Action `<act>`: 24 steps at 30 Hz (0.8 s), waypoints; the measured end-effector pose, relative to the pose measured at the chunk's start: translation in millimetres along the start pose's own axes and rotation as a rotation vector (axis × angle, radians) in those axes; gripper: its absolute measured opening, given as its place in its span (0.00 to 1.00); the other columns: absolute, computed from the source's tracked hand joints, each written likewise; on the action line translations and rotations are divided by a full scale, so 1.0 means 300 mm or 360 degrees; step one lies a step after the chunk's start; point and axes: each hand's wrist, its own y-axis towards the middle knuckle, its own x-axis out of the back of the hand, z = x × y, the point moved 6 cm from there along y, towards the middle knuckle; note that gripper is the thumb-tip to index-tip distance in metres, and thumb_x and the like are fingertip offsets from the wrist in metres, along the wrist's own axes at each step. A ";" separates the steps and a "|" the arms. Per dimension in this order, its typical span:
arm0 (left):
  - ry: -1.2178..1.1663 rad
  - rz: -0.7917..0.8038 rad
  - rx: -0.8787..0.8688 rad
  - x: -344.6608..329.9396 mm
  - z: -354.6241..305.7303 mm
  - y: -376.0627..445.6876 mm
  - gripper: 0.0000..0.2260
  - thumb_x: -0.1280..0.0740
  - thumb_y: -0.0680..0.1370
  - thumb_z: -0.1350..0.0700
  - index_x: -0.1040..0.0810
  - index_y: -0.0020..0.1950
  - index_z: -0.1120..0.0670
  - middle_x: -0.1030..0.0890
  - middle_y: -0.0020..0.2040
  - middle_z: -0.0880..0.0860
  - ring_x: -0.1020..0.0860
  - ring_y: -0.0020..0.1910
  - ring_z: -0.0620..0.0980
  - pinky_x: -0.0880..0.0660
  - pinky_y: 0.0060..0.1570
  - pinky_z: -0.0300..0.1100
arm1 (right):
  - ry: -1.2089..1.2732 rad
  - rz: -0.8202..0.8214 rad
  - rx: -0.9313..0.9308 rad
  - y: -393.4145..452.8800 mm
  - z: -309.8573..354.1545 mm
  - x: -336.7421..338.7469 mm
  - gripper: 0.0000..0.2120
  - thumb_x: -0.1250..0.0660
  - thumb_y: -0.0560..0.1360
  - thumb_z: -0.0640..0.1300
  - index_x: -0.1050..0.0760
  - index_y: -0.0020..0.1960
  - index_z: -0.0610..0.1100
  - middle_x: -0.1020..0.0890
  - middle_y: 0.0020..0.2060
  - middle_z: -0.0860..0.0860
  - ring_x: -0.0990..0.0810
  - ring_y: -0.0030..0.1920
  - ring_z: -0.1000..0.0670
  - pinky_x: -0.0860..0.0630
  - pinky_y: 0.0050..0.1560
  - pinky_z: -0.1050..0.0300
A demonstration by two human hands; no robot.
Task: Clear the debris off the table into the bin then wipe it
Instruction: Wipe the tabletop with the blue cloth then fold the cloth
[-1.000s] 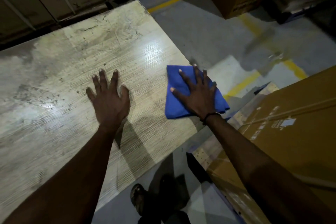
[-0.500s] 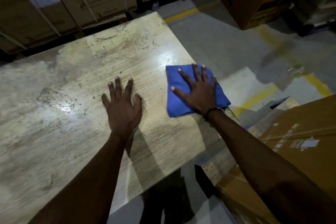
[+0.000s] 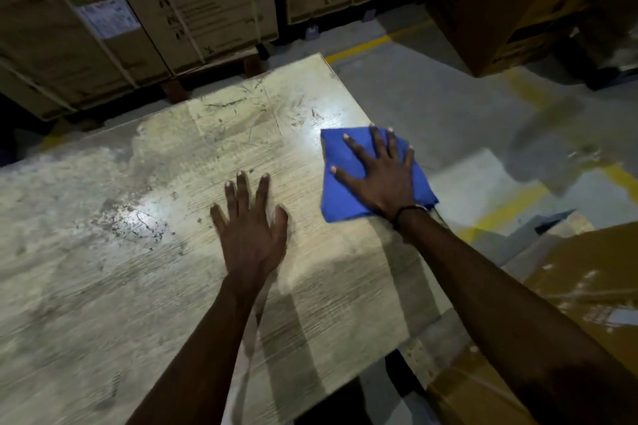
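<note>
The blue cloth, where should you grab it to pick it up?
Probably the bare far-left corner of the blue cloth, coming from the left. It lies flat near the table edge, and the right hand covers its middle, so a pinch grip fits there.

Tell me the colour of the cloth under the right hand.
Solid blue cloth, seen in the head view.

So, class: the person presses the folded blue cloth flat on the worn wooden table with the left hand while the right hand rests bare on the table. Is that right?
The hands are swapped. The head view shows the right hand pressing the folded blue cloth, while the left hand rests bare on the worn wooden table.
</note>
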 end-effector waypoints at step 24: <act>-0.0076 -0.0076 0.0044 0.111 0.155 0.477 0.30 0.44 0.83 0.38 0.43 0.84 0.40 0.50 0.87 0.48 0.54 0.85 0.53 0.56 0.80 0.68 | -0.0045 0.0001 0.0151 0.367 0.364 -0.072 0.37 0.49 0.77 0.78 0.50 0.82 0.68 0.53 0.85 0.52 0.58 0.85 0.44 0.56 0.81 0.32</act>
